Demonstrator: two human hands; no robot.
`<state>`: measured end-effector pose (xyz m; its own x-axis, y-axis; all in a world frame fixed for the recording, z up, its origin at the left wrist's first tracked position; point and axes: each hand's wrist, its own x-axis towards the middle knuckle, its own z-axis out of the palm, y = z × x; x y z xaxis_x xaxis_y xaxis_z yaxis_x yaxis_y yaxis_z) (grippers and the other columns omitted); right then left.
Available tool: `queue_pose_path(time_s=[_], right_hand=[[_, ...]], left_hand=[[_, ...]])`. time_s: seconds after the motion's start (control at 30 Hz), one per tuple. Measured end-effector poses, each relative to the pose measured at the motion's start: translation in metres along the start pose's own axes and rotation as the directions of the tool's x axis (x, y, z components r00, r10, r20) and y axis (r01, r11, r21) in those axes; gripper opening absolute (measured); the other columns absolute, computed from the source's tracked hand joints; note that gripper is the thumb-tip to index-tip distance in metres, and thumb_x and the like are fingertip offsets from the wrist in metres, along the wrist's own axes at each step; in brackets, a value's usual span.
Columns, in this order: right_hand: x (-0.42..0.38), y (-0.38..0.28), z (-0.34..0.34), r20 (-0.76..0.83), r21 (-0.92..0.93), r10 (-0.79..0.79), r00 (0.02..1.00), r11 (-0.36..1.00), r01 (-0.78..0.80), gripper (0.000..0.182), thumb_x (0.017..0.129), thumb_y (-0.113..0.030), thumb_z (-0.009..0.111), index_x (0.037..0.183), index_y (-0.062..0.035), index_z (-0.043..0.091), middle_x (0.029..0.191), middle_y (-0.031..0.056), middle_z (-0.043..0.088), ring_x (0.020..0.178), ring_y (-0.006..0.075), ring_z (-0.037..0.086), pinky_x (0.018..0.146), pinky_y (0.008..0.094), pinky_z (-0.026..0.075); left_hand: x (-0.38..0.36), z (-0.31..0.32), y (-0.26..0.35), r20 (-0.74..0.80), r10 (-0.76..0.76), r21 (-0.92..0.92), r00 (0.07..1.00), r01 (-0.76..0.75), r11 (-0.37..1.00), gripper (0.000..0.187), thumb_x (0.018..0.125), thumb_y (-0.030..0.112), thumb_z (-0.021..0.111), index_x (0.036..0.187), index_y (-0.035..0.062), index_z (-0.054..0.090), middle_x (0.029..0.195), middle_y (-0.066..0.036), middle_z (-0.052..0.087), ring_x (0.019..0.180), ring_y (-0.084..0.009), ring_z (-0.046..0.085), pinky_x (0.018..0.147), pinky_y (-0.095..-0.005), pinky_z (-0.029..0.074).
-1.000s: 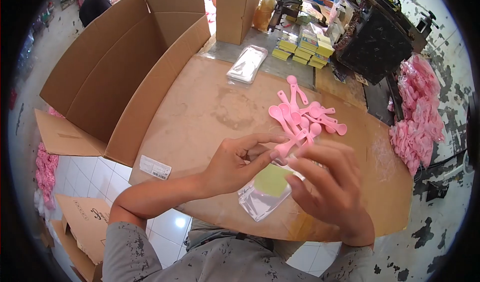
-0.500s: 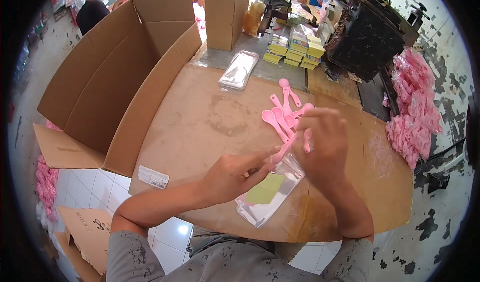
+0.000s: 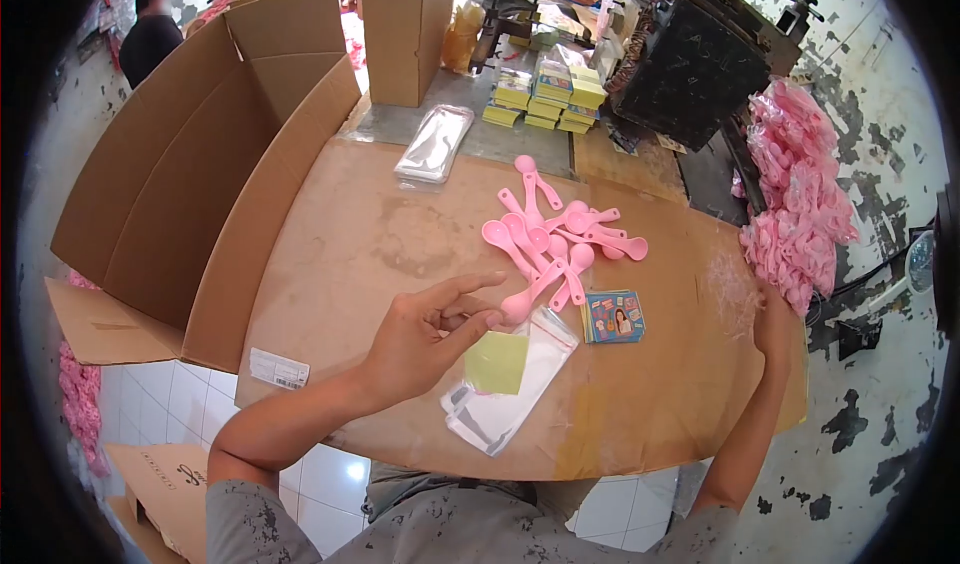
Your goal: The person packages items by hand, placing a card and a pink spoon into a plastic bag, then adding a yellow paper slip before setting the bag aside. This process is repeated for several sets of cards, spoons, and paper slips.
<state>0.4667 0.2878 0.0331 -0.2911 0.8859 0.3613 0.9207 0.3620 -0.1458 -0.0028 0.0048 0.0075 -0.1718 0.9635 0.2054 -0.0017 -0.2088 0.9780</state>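
Note:
My left hand (image 3: 425, 329) is over the cardboard-covered table, thumb and fingertips closed at the bowl of a pink spoon (image 3: 516, 308). That spoon's handle points toward a loose pile of pink spoons (image 3: 540, 236). Below my left fingers, a yellow-green card (image 3: 497, 364) lies over clear plastic bags (image 3: 530, 384). To their right sits a small stack of printed cards (image 3: 614, 317). My right hand (image 3: 772, 322) is at the table's right edge, against the lower end of a heap of pink items in clear plastic (image 3: 797, 189). Its fingertips cannot be made out.
A large open cardboard box (image 3: 270, 204) stands left of the table. A pack of clear bags (image 3: 435, 144), stacked yellow-edged cards (image 3: 545, 94), an upright carton (image 3: 407, 39) and a black machine (image 3: 690, 69) are at the back. Two people are in the background.
My right hand has moved from above the spoons to the right edge, uncovering the printed cards. My left hand stays by the same spoon. The view has shifted right.

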Motion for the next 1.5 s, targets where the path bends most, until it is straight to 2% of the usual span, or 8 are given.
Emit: queue_pose_path(time_s=[0.1,0.2,0.27,0.4,0.6,0.8,1.0,1.5], right_hand=[[-0.005,-0.023,-0.007,-0.158,-0.141,-0.101,0.982,0.987,0.079,0.03,0.092,0.007,0.057,0.12,-0.0014,0.065,0.113,0.0103,0.071,0.096,0.0204,0.067,0.085,0.0335,0.052],[-0.007,-0.089,-0.002,0.111,0.433,-0.089,0.99,0.901,0.033,0.028,0.094,0.0,0.063,0.121,-0.0021,0.067,0.114,0.01,0.071,0.098,0.0183,0.067,0.085,0.0333,0.052],[-0.02,-0.153,0.001,0.297,0.583,-0.255,0.92,0.811,0.037,0.028,0.095,-0.008,0.068,0.123,-0.003,0.069,0.112,0.009,0.071,0.098,0.0177,0.067,0.084,0.0323,0.052],[-0.05,-0.255,0.01,0.226,0.869,-0.62,0.751,0.476,0.132,0.034,0.095,-0.017,0.073,0.125,-0.0017,0.068,0.106,0.0072,0.072,0.094,0.015,0.066,0.081,0.0303,0.052],[-0.055,-0.282,0.046,0.408,0.912,-0.602,0.686,0.294,-0.284,0.028,0.097,-0.01,0.071,0.121,0.0028,0.067,0.11,0.0073,0.071,0.093,0.0108,0.066,0.081,0.0277,0.054],[-0.06,-0.288,0.05,0.319,0.947,-0.534,0.783,0.193,-0.255,0.017,0.096,0.003,0.067,0.112,0.0033,0.069,0.104,0.0055,0.069,0.098,0.0106,0.065,0.085,0.0275,0.053],[-0.061,-0.283,0.052,0.401,0.909,-0.508,0.762,0.122,-0.398,0.013,0.095,0.003,0.068,0.108,0.0031,0.071,0.103,0.0044,0.068,0.094,0.0098,0.064,0.083,0.026,0.051],[-0.055,-0.26,0.07,0.227,0.972,-0.599,0.768,0.093,-0.215,0.016,0.095,0.001,0.067,0.109,0.0007,0.075,0.105,0.0047,0.068,0.091,0.0099,0.063,0.08,0.0259,0.051]], left_hand=[[0.003,0.001,-0.007,-0.011,-0.034,-0.047,0.999,0.033,0.998,0.035,0.105,0.006,0.06,0.138,-0.0041,0.058,0.109,-0.015,0.076,0.104,-0.0147,0.071,0.089,-0.0283,0.058],[0.004,0.004,-0.012,0.005,-0.044,-0.078,0.999,0.044,0.996,0.033,0.106,0.009,0.059,0.136,-0.0045,0.059,0.111,-0.015,0.075,0.107,-0.0155,0.07,0.092,-0.0293,0.057],[0.004,0.005,-0.014,0.018,-0.052,-0.109,0.999,0.053,0.993,0.032,0.106,0.009,0.059,0.135,-0.005,0.06,0.112,-0.014,0.075,0.108,-0.016,0.07,0.093,-0.0297,0.057],[0.004,0.004,-0.014,0.08,-0.077,-0.174,0.994,0.09,0.981,0.032,0.105,0.008,0.06,0.134,-0.0056,0.06,0.115,-0.016,0.073,0.111,-0.0185,0.069,0.097,-0.0321,0.057],[0.003,-0.001,-0.026,0.069,-0.152,-0.09,0.986,0.158,0.983,0.03,0.103,0.005,0.063,0.13,-0.0069,0.063,0.116,-0.014,0.073,0.108,-0.0171,0.07,0.095,-0.0305,0.058],[0.003,0.001,-0.023,0.015,-0.163,-0.117,0.987,0.163,0.98,0.027,0.1,0.005,0.068,0.125,-0.0071,0.067,0.113,-0.013,0.074,0.104,-0.0156,0.071,0.091,-0.0281,0.06],[0.005,0.001,-0.027,0.004,-0.198,-0.106,0.98,0.197,0.975,0.025,0.101,0.006,0.067,0.123,-0.0058,0.069,0.112,-0.012,0.074,0.103,-0.0148,0.071,0.087,-0.0281,0.061],[0.008,-0.013,-0.037,0.15,-0.02,-0.004,0.988,0.021,1.0,0.022,0.098,0.0,0.067,0.119,-0.0017,0.074,0.111,-0.01,0.076,0.096,-0.013,0.071,0.082,-0.0264,0.058]])
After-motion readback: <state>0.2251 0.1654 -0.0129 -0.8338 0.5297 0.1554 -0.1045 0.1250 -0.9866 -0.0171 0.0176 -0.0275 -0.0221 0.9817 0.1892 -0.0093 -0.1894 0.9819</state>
